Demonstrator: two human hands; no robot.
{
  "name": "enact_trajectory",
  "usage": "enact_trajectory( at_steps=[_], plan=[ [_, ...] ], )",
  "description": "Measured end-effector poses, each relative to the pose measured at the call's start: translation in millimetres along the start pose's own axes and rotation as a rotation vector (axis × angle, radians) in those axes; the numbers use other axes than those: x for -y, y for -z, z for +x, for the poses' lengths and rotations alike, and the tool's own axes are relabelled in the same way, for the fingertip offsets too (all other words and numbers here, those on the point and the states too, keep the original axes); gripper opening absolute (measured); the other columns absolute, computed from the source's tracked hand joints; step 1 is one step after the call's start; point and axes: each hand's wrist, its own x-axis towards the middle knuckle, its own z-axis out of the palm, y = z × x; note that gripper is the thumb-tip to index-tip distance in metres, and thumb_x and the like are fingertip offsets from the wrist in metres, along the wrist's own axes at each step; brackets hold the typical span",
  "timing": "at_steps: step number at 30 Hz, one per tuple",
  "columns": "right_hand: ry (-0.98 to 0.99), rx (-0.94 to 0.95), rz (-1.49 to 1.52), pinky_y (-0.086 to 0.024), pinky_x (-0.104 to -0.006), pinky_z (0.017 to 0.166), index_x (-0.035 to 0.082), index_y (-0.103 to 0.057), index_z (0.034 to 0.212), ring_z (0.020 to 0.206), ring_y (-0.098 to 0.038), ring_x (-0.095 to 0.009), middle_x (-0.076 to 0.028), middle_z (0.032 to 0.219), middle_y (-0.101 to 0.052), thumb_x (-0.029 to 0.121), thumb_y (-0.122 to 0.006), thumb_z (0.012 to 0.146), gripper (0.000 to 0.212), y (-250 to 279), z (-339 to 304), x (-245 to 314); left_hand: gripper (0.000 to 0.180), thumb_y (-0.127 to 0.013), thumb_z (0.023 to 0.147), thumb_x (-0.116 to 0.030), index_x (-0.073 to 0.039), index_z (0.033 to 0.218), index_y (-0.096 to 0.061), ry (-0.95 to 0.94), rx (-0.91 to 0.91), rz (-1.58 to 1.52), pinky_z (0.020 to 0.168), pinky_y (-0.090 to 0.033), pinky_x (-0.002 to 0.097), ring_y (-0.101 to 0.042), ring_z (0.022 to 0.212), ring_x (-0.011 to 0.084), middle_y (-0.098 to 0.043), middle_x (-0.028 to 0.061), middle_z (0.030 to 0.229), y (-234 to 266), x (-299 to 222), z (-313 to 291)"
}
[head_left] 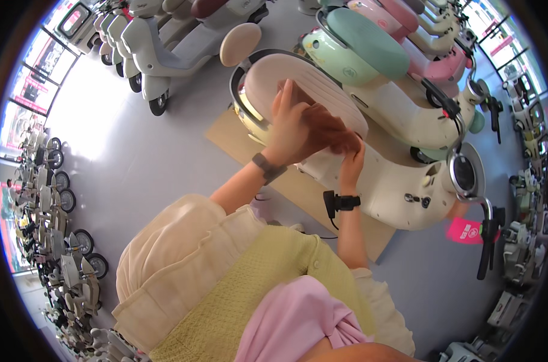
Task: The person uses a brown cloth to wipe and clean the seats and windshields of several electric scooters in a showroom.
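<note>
A crumpled brown cloth (323, 125) is bunched between my two hands above the pinkish-beige seat (268, 75) of a cream scooter (394, 187). My left hand (285, 134) is closed on the cloth's left part, with a finger pointing up along it. At the cloth's lower right corner, my right hand (351, 164) pinches it, close to the front end of the seat. Whether the cloth touches the seat, I cannot tell. Each wrist wears a dark band. A round beige backrest pad (241, 44) rises behind the seat.
The scooter stands over a tan board (310, 194) on a grey floor (159, 151). Its round mirror (464, 173), handlebar grip (484, 250) and a pink tag (465, 230) are at the right. A mint-green-seated scooter (370, 45) stands close beyond; grey scooters (156, 51) stand at the far left.
</note>
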Motion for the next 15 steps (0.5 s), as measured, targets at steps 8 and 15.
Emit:
enact_trajectory(
  at_steps=[8,15],
  plan=[
    [0.18,-0.092,-1.107,-0.026,-0.0512,0.103,0.005,-0.03,0.137,0.12,-0.038,-0.045,-0.028,0.121,-0.049,0.013,-0.046,0.083,0.057,-172,118,-96,0.03,-0.057,0.074,-0.009,-0.004,0.103,-0.053,0.392,0.304,0.269,0.108,-0.022,0.0462,-0.024,0.132,0.0411,-0.02,0.0282,0.144,47,181,20],
    [0.172,-0.176,-1.422,-0.02,-0.0545,0.105,0.009,-0.026,0.14,0.12,-0.037,-0.043,-0.023,0.123,-0.049,0.02,-0.045,0.085,0.059,-214,124,-119,0.034,-0.056,0.075,-0.01,-0.001,0.106,-0.044,0.68,0.666,-0.176,0.107,-0.026,0.0471,-0.032,0.127,0.0412,-0.022,0.0297,0.141,54,246,55]
  ],
)
